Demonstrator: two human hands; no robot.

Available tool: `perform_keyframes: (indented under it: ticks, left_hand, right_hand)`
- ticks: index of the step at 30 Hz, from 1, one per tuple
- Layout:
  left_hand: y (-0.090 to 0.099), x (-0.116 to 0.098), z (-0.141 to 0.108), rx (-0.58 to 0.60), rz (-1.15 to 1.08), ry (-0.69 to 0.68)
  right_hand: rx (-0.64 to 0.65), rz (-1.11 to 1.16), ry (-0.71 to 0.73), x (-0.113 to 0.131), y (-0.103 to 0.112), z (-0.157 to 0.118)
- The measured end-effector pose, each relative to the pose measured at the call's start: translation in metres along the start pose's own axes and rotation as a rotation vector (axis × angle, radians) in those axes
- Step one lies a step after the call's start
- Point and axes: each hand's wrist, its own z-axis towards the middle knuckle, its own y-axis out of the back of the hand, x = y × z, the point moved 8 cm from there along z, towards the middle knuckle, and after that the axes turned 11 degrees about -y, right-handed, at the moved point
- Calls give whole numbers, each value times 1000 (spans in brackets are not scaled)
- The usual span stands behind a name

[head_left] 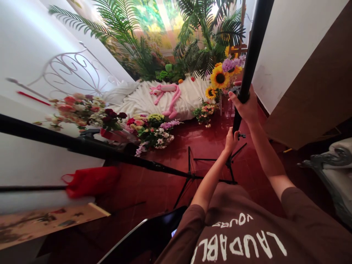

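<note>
A black light stand [255, 46] rises in front of me, its upper pole running toward the top right of the head view. My right hand [246, 104] is wrapped round the pole by an upper clamp collar. Lower down, my left hand [231, 142] grips the same stand, beside a small black knob [242, 136]. The stand's spread legs [230, 167] rest on the red tiled floor. Close to both hands are artificial sunflowers [220, 77] with purple blossoms. Parts of the pole and collars are hidden behind my fingers.
Another black stand [132, 160] slants across the left. Bouquets [162, 137] and a pink plush toy [172, 96] lie on and around white draped cloth [137, 99]. A red bag [92, 180] is at left, a dark screen-like panel [145, 234] below, a carved sofa [327, 161] at right.
</note>
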Motion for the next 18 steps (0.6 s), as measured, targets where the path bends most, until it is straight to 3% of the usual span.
perform_keyframes:
  ticks: [11,18]
  left_hand:
    - [2,-5,0,-6,1,22]
    - [3,3,-1,-17,31,28]
  right_hand:
    - [-29,-45,50,-12,-3,-5]
    - [-94,-100,-100,-58,-8,-49]
